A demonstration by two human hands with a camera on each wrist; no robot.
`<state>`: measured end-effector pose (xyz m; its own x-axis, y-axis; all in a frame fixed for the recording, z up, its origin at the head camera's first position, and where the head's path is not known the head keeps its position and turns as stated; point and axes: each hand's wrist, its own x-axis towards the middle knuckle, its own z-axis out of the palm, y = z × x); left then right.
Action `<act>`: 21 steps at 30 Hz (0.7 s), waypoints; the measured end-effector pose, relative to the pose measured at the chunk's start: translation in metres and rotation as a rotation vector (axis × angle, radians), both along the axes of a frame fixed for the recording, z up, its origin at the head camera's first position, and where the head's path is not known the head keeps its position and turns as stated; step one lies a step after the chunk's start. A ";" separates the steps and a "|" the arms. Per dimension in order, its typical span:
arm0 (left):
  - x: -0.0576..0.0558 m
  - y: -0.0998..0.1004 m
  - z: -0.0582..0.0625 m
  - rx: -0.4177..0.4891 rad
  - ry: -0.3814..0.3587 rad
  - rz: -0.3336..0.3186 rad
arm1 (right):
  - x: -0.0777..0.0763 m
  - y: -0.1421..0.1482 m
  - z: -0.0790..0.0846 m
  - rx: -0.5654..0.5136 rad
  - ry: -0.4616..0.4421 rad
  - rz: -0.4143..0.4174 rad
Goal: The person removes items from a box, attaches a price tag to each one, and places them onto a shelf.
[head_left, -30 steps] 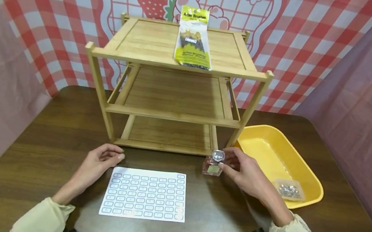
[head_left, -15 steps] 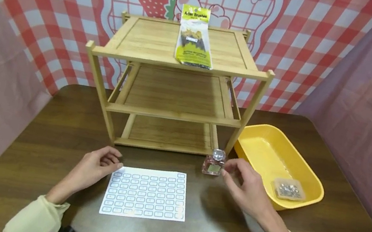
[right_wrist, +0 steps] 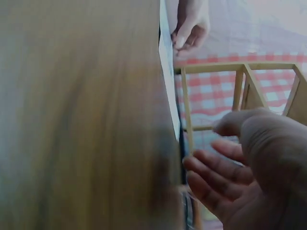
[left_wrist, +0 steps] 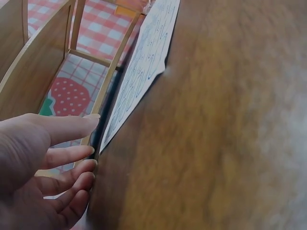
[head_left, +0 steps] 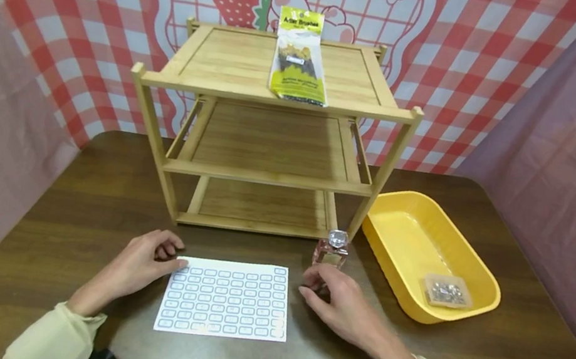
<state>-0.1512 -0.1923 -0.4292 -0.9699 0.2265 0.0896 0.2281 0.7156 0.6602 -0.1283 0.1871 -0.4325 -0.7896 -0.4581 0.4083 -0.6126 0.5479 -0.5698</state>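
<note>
A white sheet of printed labels (head_left: 225,300) lies flat on the table between both hands. My left hand (head_left: 143,260) is at its upper left corner, thumb tip right at the edge; in the left wrist view the fingers (left_wrist: 72,153) are loosely bent around nothing. My right hand (head_left: 338,302) hovers by the sheet's right side, fingers relaxed and holding nothing, as the right wrist view also shows. Just behind it a small pink perfume bottle (head_left: 331,251) with a clear faceted cap stands upright, its base partly hidden by the hand.
A three-tier wooden shelf (head_left: 265,179) stands at the back, with a pack of artist brushes (head_left: 299,80) on its top. To the right sits a yellow basin (head_left: 398,274) holding a clear box (head_left: 448,291) of small metal pieces. A checked cloth (head_left: 473,64) hangs behind.
My right hand has let go of the perfume bottle and moved left and toward me, to the sheet's right edge. The bottle stays standing. My left hand has slid slightly nearer me.
</note>
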 end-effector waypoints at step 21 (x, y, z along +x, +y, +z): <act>0.001 0.000 -0.008 -0.044 0.045 -0.019 | -0.015 -0.035 -0.013 0.145 -0.024 -0.130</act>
<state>-0.1497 -0.1921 -0.4371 -0.9605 0.2498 0.1224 0.2708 0.7391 0.6168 -0.1432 0.1526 -0.4451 -0.8549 -0.4040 0.3255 -0.5181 0.6992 -0.4926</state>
